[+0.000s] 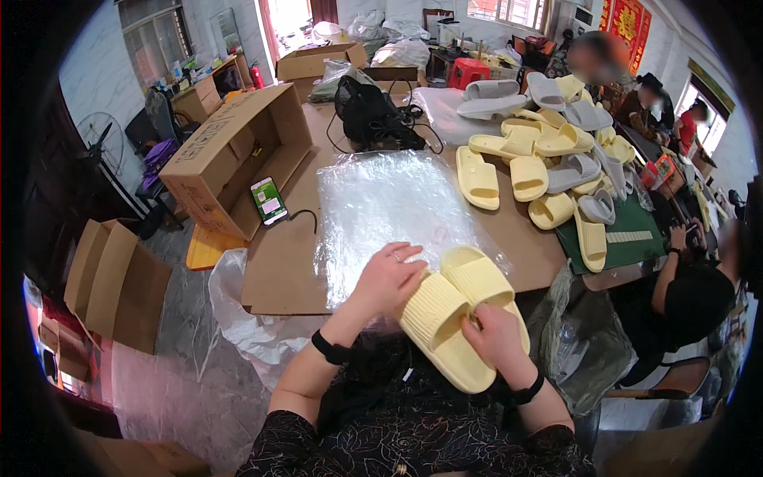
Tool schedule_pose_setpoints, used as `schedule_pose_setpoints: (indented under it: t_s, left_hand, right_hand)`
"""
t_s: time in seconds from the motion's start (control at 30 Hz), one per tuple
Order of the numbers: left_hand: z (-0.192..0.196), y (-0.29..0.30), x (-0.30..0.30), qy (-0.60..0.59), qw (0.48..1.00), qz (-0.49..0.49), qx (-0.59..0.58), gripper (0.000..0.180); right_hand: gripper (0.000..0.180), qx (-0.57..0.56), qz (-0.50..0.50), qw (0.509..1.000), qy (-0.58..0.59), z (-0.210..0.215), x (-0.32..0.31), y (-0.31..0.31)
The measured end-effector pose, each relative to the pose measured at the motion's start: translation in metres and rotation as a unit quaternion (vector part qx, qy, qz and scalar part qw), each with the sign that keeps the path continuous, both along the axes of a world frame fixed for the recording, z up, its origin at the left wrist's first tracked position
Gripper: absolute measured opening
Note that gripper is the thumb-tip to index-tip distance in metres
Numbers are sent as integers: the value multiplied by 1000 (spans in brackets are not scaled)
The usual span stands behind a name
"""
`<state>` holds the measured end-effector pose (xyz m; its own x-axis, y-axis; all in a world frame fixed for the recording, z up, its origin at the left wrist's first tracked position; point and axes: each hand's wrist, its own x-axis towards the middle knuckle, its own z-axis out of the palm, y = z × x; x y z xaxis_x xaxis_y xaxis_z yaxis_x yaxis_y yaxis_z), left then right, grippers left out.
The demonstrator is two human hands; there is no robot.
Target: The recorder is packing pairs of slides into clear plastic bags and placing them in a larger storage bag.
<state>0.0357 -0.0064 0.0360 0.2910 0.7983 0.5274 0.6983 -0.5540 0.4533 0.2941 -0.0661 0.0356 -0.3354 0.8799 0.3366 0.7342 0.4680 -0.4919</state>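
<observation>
A pair of pale yellow slippers (435,311) is held side by side above the table's near edge, toes pointing away from me. My left hand (391,276) rests curled against the toe end of the left slipper, gripping its side. At the straps, my right hand (497,337) has its fingers pinched at the inner edge where the two slippers meet. What lies between those fingertips is hidden. Beyond the pair, a stack of clear plastic bags (389,203) lies flat on the cardboard-covered table (278,278).
Several yellow and grey slippers (528,178) are heaped at the right. An open cardboard box (230,151) stands on its side at the left, a phone (269,200) by it. A black bag (373,115) lies behind the plastic. A co-worker's arm (668,274) is at the far right.
</observation>
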Motion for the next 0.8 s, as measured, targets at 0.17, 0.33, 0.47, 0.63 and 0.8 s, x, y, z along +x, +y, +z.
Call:
schedule_pose_setpoints:
  t_s: [0.17,0.33,0.47,0.63,0.8]
  left_hand:
    - [20,-22,28,-11,996,-74,58,20]
    - [36,-38,37,-39,987,-148,59,25]
    - [42,-54,33,-52,985,-164,0,27]
    - [30,-49,2,-102,985,-130,-44,37]
    - [-4,-10,-41,-44,993,109,-20,40]
  right_hand:
    - [28,-19,-42,999,-16,-15,-22,35]
    - [28,1,-56,998,21,-21,-54,84]
    - [36,-68,-41,994,75,-33,-62,117]
    - [59,39,123,991,39,-32,-44,50]
    - [27,-445,448,772,72,68,-12,6]
